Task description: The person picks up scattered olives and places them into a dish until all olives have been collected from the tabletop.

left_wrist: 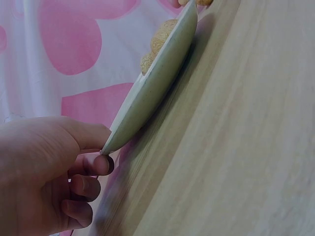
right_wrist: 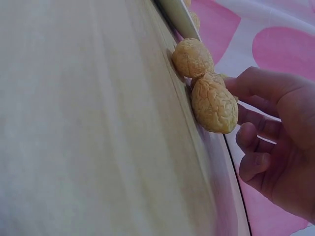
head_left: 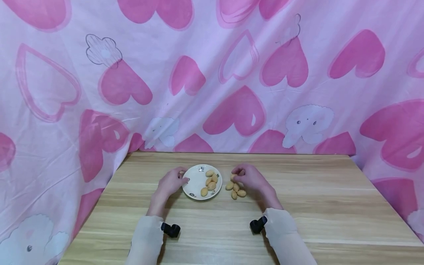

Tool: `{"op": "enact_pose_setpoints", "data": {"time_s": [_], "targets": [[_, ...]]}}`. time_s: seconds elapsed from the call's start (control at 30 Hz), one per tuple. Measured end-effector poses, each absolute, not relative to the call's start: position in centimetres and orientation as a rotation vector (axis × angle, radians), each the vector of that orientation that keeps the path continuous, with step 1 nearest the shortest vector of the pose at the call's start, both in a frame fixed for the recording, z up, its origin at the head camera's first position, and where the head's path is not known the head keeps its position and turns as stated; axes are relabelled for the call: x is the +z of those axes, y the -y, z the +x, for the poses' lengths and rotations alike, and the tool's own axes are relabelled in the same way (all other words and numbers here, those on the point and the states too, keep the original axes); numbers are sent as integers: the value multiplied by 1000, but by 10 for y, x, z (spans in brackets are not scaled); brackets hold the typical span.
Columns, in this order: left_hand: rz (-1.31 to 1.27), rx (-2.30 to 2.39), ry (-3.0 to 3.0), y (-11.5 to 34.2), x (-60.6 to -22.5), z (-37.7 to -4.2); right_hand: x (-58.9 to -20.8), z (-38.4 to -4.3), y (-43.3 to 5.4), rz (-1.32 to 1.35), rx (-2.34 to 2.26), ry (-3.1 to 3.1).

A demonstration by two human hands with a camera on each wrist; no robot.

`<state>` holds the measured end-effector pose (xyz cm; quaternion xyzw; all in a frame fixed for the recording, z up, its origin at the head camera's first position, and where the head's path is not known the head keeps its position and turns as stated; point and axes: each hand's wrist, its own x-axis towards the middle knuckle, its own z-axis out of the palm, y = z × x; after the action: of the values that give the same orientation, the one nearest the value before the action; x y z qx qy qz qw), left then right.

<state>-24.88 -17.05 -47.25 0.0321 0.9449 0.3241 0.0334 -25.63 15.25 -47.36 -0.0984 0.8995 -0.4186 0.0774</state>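
Note:
A round white plate [head_left: 192, 187] with small dark prints along its rim rests on the table in the head view. My left hand [head_left: 171, 182] pinches its left rim between thumb and fingers; the left wrist view shows the plate edge-on. Several tan, wrinkled walnuts [head_left: 212, 186] lie on the plate's right half. To the right of the plate, my right hand [head_left: 250, 178] has its thumb and fingertips around a walnut [head_left: 233, 177] at the back of a small group. In the right wrist view, nearer walnuts [right_wrist: 214, 105] mostly hide that one.
Several loose walnuts [head_left: 236, 187] lie on the wooden table [head_left: 212, 232], below my right fingertips. A pink heart-patterned cloth [head_left: 232, 73] hangs behind the table's far edge and along both sides. Each wrist carries a small black camera [head_left: 171, 230].

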Motion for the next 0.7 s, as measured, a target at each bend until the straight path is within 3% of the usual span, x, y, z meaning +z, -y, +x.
{"op": "enact_pose_setpoints", "data": {"time_s": [0.37,0.7], "targets": [[133,1005,-2911,168,-474,-249,-468,-253,-146,-298,-1303,-2690],[96,994,-2921,171,-472,-248,-455,-258,-121,-581,-1229,-2724]]}}
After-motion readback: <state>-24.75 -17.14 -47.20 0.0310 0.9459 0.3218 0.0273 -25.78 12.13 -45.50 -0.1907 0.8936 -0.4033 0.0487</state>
